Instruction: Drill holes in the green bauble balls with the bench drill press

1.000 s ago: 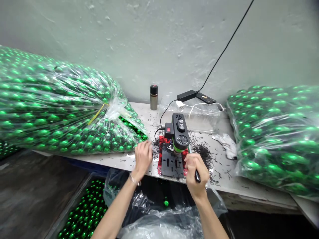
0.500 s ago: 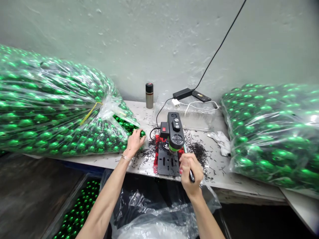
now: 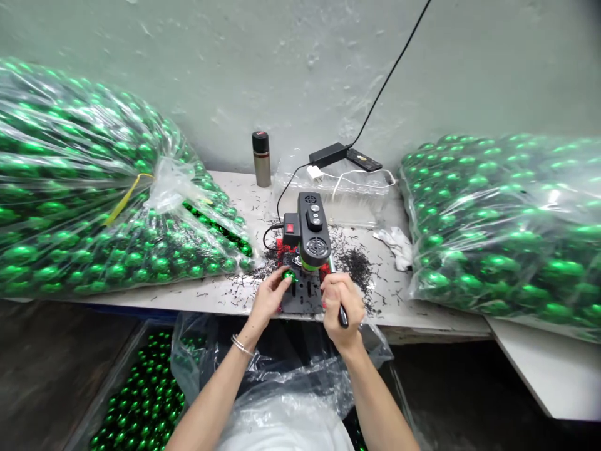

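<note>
A green shiny ball [image 3: 288, 275] is pinched in my left hand [image 3: 271, 297], over the black slotted base plate [image 3: 300, 303] and just left of the machine's round head. The black machine [image 3: 314, 228] has a red switch at its left side and a green ring under its head. My right hand [image 3: 344, 308] is wrapped round the machine's lever [image 3: 344, 317], whose black end sticks out below the fingers. Red material shows at both sides of the machine, partly hidden by it.
Big clear bags of green balls lie at the left [image 3: 84, 207] and right [image 3: 507, 238]. Behind stand a bottle [image 3: 261, 164] and a clear plastic tray [image 3: 357, 210] under a black adapter. A white cloth [image 3: 399, 247] and black scraps [image 3: 354, 266] lie rightward. Below is a ball-filled container [image 3: 141, 394].
My left hand has moved right from the left bag's opening to the machine, carrying a green ball. My right hand stays on the lever. The whole view has shifted slightly.
</note>
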`<state>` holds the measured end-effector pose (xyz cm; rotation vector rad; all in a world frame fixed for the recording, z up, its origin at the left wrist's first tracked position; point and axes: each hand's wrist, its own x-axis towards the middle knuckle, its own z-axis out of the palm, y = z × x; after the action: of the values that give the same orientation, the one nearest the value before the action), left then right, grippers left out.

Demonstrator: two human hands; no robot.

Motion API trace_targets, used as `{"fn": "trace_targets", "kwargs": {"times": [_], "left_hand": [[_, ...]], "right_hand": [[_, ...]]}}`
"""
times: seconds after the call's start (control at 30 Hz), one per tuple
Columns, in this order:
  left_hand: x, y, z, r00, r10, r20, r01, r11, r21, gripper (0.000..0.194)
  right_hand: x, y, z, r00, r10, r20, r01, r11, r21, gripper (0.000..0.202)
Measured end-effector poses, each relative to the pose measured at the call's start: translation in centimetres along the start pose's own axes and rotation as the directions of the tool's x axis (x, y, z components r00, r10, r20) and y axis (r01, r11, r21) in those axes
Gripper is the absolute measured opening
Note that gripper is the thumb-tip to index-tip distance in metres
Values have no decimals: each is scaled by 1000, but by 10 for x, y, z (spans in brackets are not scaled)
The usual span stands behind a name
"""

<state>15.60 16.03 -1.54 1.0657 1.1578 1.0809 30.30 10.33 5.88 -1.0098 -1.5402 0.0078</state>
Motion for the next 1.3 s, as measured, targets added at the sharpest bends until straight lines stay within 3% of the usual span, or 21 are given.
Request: {"fn": "trace_targets", "kwargs": {"times": [0.1,0.23,0.37,0.47,0.67,0.93,1.2,1.3], "left_hand": [[-1,-5,10,993,109,33,-114,961,253,37],[-3,-8,13,960,272,72,-268,807,526,36],[-5,-13,13,889,427,166,-426,636,643,33],[-4,-18,15,857,480,185,-464,564,683,31],[1,-29,17,852,503,143,-463,597,656,28],[1,-28,18,873,470,130,-446,661,603,28],[1,-28,18,846,513,146,-490,643,589,31],[0,-27,18,849,506,150,-488,644,589,30]], "right_hand": [[-1,1,0,1000,-6,3,6,1000,2,27],[-3,2,0,1000,-16,-1,16,1000,3,25],[-4,3,0,1000,-24,0,24,1000,9,23],[-4,4,0,1000,-27,-1,27,1000,7,23],[-8,8,1,999,-46,2,46,999,-4,21],[-29,25,8,996,-87,3,87,996,-34,22],[-38,38,18,982,-163,-98,160,986,-43,23],[-39,38,18,985,-148,-87,144,988,-51,23]]}}
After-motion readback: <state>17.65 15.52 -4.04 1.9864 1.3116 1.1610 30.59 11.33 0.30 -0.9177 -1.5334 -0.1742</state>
